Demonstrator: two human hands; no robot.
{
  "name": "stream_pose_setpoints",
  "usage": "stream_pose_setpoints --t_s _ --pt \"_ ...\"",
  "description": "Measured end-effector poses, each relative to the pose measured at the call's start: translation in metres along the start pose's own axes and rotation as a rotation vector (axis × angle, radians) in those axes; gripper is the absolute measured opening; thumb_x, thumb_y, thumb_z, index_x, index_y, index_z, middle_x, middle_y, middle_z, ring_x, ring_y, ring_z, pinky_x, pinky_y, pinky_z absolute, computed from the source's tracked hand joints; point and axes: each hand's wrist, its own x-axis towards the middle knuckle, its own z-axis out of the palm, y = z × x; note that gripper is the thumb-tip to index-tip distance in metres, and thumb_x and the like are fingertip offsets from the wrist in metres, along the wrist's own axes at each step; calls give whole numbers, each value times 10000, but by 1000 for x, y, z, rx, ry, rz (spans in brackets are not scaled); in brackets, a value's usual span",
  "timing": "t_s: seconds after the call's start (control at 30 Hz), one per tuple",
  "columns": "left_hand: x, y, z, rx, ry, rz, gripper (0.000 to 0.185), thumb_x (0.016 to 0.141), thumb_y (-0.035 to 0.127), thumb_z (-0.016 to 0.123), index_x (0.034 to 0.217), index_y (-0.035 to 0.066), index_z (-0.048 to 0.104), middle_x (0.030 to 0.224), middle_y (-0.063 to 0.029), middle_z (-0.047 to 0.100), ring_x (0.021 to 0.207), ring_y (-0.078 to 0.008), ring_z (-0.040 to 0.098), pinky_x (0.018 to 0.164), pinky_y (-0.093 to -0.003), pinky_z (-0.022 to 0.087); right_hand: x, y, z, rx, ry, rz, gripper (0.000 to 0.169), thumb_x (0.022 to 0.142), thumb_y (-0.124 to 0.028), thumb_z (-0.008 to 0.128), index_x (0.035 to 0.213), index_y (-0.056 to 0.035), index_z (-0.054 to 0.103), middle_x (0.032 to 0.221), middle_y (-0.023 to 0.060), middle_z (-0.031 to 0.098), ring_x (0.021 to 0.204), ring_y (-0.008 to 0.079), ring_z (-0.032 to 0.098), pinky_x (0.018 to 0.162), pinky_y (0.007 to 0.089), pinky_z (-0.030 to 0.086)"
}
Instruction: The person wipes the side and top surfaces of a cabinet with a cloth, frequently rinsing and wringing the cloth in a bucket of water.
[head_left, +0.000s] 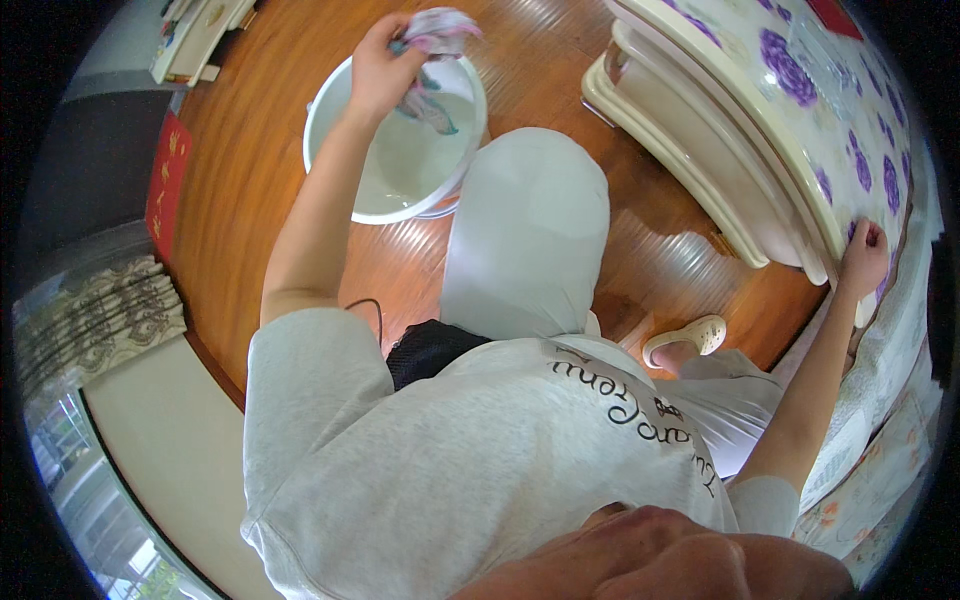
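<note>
My left hand (384, 67) grips a wet-looking cloth (435, 112) in white, pink and teal, bunched at the top. Its lower end hangs over a white bucket (390, 219) standing on the floor by my knee. Cloudy-looking water (397, 169) lies inside the bucket. Away to the right, my right hand (864, 259) rests with curled fingers at the near edge of a flower-patterned table cover (862, 172). No object shows in that hand.
A cream cabinet (690, 142) with curved, stepped edges carries the cover and a clear plastic item (821, 67). Bedding (862, 465) lies at the right. On the wooden floor (255, 135) are a red mat (169, 187) and my cream clog (701, 335). A patterned curtain (112, 322) hangs left.
</note>
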Motion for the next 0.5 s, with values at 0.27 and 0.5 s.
stream_pose_setpoints --t_s 0.27,0.5 --pt "-112 -69 27 115 -517 -166 546 769 336 693 1203 51 521 1204 -177 538 1126 -283 514 879 -360 446 3 -5 3 -24 13 -33 373 795 -425 569 916 -92 688 844 102 678 790 277 644 736 367 483" --pt "-165 -84 32 506 -463 -23 241 762 156 626 977 85 540 930 -143 603 912 -319 585 747 -433 471 5 -10 2 -76 -4 13 349 808 -427 554 940 -129 678 857 77 678 811 279 640 724 372 487"
